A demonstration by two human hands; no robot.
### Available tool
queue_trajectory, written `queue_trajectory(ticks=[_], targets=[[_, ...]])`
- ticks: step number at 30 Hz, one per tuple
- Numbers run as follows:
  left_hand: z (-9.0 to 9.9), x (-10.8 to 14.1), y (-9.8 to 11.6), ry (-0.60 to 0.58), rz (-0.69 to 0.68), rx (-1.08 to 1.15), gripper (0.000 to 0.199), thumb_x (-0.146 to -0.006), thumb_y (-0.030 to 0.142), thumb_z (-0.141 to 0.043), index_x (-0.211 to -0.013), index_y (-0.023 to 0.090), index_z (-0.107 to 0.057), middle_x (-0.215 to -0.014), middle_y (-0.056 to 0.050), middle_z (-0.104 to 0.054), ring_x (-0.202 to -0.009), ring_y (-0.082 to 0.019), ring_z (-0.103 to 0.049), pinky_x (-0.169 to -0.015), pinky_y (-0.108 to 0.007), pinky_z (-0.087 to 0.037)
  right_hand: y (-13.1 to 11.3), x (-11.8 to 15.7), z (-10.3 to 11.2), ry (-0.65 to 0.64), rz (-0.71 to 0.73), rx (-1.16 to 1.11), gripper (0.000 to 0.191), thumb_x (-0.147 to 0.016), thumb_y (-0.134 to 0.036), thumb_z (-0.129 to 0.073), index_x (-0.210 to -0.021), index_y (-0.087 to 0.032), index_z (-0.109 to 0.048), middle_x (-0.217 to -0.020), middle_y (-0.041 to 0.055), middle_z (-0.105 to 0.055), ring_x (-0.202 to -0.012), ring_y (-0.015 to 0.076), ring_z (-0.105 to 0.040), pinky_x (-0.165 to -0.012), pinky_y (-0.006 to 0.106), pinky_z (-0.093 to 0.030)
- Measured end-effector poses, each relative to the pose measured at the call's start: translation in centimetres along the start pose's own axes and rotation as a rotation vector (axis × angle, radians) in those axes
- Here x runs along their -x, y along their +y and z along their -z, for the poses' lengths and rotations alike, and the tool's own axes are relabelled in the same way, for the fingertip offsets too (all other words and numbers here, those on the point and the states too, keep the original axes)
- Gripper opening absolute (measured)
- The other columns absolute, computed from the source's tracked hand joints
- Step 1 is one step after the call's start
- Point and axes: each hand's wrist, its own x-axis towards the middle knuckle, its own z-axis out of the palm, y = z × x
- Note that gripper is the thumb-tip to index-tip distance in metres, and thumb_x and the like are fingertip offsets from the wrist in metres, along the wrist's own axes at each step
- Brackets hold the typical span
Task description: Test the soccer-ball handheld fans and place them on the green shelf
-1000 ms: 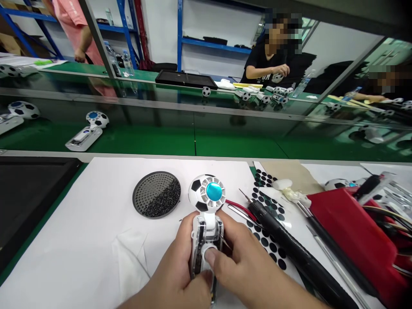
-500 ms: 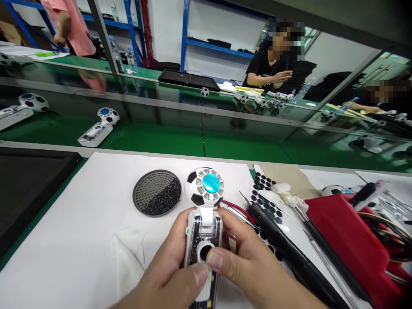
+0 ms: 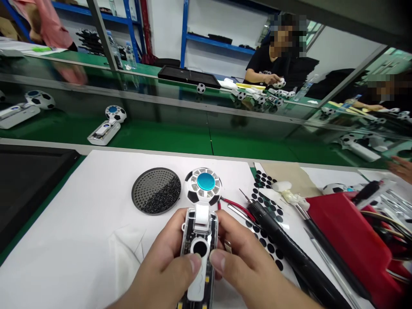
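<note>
Head view, looking down at a white-papered bench:

1. Left hand [image 3: 164, 257] and right hand [image 3: 244, 266] are clamped together on the clear handle [image 3: 189, 240] of a football-patterned fan [image 3: 202, 186], one on each side.
2. Both thumbs press on the handle's front, either side of a white-rimmed round hole [image 3: 199, 248].
3. The fan is upright in the hands, just above the paper [image 3: 80, 206], with its blue-capped head pointing away from the person.
4. A red wire [image 3: 236, 206] lies just right of the head.
5. Left of the fan, nearly touching it, lies a round mesh disc [image 3: 156, 191] half covered in black granules.
6. Right of the right hand lie a sheet of black dot stickers [image 3: 267, 240] and a black soldering iron [image 3: 289, 249], with a red box [image 3: 347, 231] holding wires beyond them.
7. Across the green belt [image 3: 161, 143], finished fans [image 3: 106, 131] lie on their backs.
8. A co-worker [image 3: 277, 64] in a black shirt holds a small ball; another person's hand [image 3: 401, 167] shows at the right edge.
</note>
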Motion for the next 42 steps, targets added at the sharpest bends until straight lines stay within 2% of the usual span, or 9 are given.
queue_trajectory(ticks=[6,13,16,20,23,28,31,37,42], targets=[[-0.5,-0.5,0.4,0.059,-0.068,-0.153,0.038,-0.077,0.033,-0.07,-0.11,0.023,-0.054,-0.097,-0.003,-0.068,-0.088,-0.021,-0.061,-0.074,-0.029,-0.048,-0.4,-0.4,0.0,0.031,0.021,0.213,0.014,-0.087,-0.033,-0.057,-0.088,-0.022,-0.049,-0.082,-0.0006,-0.052,-0.075,0.0163,-0.047,-0.068,0.029,-0.041],[-0.8,-0.5,1.0,0.103,-0.099,-0.361,0.028,-0.077,0.034,-0.064,-0.099,0.021,-0.054,-0.08,0.0,-0.062,-0.075,-0.018,-0.056,-0.071,-0.03,-0.046,-0.3,-0.5,-0.1,0.002,0.024,0.247,0.017,-0.088,-0.035,-0.054,-0.094,-0.019,-0.054,-0.079,-0.0009,-0.052,-0.07,0.0147,-0.046,-0.062,0.028,-0.04],[-0.8,-0.5,1.0,0.081,-0.083,-0.325,0.028,-0.08,0.035,-0.064,-0.102,0.021,-0.053,-0.086,-0.002,-0.062,-0.074,-0.017,-0.056,-0.069,-0.029,-0.047,-0.1,-0.5,-0.2,-0.01,-0.014,0.143,0.016,-0.09,-0.035,-0.053,-0.093,-0.02,-0.052,-0.078,-0.0023,-0.048,-0.069,0.0137,-0.047,-0.062,0.028,-0.041],[-0.5,-0.4,0.9,-0.079,-0.036,-0.164,0.037,-0.085,0.037,-0.062,-0.117,0.025,-0.048,-0.103,-0.005,-0.06,-0.073,-0.015,-0.058,-0.066,-0.03,-0.048,0.0,-0.7,-0.2,-0.009,0.012,-0.099,0.015,-0.089,-0.033,-0.056,-0.094,-0.021,-0.048,-0.077,-0.0037,-0.048,-0.063,0.0116,-0.051,-0.059,0.026,-0.045],[-0.3,-0.5,1.0,-0.156,0.001,-0.074,0.047,-0.081,0.034,-0.067,-0.123,0.029,-0.045,-0.11,-0.006,-0.058,-0.081,-0.019,-0.061,-0.07,-0.033,-0.048,-0.1,-1.1,-0.2,0.0,0.03,-0.137,0.012,-0.091,-0.031,-0.054,-0.096,-0.022,-0.048,-0.076,-0.0036,-0.05,-0.057,0.0106,-0.051,-0.054,0.025,-0.044],[-0.5,-0.7,1.3,-0.095,0.009,-0.095,0.045,-0.075,0.03,-0.073,-0.114,0.025,-0.051,-0.103,-0.003,-0.058,-0.091,-0.018,-0.054,-0.078,-0.032,-0.044,0.2,-1.4,-0.2,0.007,0.06,-0.123,0.012,-0.089,-0.028,-0.055,-0.088,-0.021,-0.046,-0.078,-0.0034,-0.05,-0.056,0.009,-0.05,-0.053,0.024,-0.042],[-0.6,-0.8,1.3,-0.119,-0.024,-0.084,0.044,-0.076,0.03,-0.072,-0.113,0.024,-0.05,-0.103,-0.003,-0.059,-0.091,-0.018,-0.053,-0.079,-0.033,-0.043,0.2,-1.3,-0.2,0.035,0.053,-0.106,0.012,-0.087,-0.029,-0.057,-0.088,-0.021,-0.048,-0.075,-0.0038,-0.049,-0.058,0.0096,-0.049,-0.053,0.024,-0.041],[-0.4,-0.6,1.4,-0.121,0.026,-0.093,0.05,-0.076,0.029,-0.071,-0.119,0.025,-0.046,-0.108,-0.004,-0.056,-0.089,-0.018,-0.053,-0.076,-0.034,-0.043,-0.4,-1.1,-0.2,0.038,0.055,-0.094,0.008,-0.084,-0.025,-0.058,-0.09,-0.02,-0.054,-0.069,-0.0048,-0.049,-0.055,0.0097,-0.049,-0.052,0.023,-0.041],[-0.3,-0.5,1.6,-0.144,0.037,-0.131,0.05,-0.077,0.028,-0.069,-0.12,0.025,-0.044,-0.108,-0.005,-0.056,-0.086,-0.018,-0.054,-0.076,-0.035,-0.045,-0.3,-1.1,-0.2,0.058,0.061,-0.089,0.014,-0.081,-0.022,-0.061,-0.095,-0.02,-0.057,-0.074,-0.0033,-0.053,-0.06,0.0102,-0.048,-0.055,0.023,-0.042]])
